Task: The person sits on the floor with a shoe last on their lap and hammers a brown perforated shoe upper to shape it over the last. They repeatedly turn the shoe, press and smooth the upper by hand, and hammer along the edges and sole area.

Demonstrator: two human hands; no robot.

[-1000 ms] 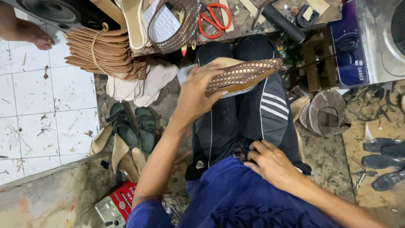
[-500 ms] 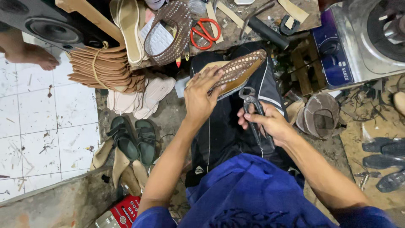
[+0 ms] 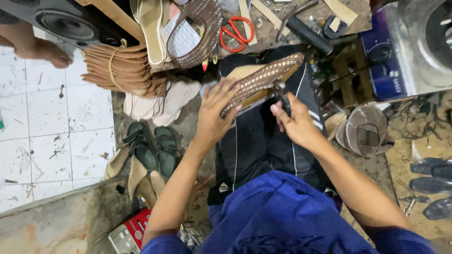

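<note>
- The left hand [image 3: 214, 115] presses flat on a studded brown sandal upper [image 3: 263, 77], fingers spread wide across its near end, seemingly to pin it against the person's black-trousered lap [image 3: 256, 146] so it does not slide.
- The right hand [image 3: 294, 120] is closed around the handles of a dark metal plier-like tool [image 3: 281, 91], whose head meets the sandal upper's edge just beyond the knuckles; gripping low on the handles probably gives leverage for pulling or pinching the edge.
- The sandal upper lies slanted, its far tip pointing away from both hands toward the cluttered workbench [image 3: 273, 28], with a pale sole board under it.
- Beyond the left hand's fingertips sit red-handled scissors [image 3: 238, 30] and a second studded strap piece [image 3: 197, 33]; a bound stack of tan soles [image 3: 117, 68] lies farther out to that hand's outer side.
- Below the left forearm, on the floor, rest a pair of dark green sandals [image 3: 150, 148].
- Against one second ago: the right hand then lay low in the lap, without the tool showing; half a second ago it was raising the tool beside the sandal upper; now the tool's head is at the edge.
- The left hand keeps its flat hold throughout, and the upper has tilted from nearly level to the present slant.
</note>
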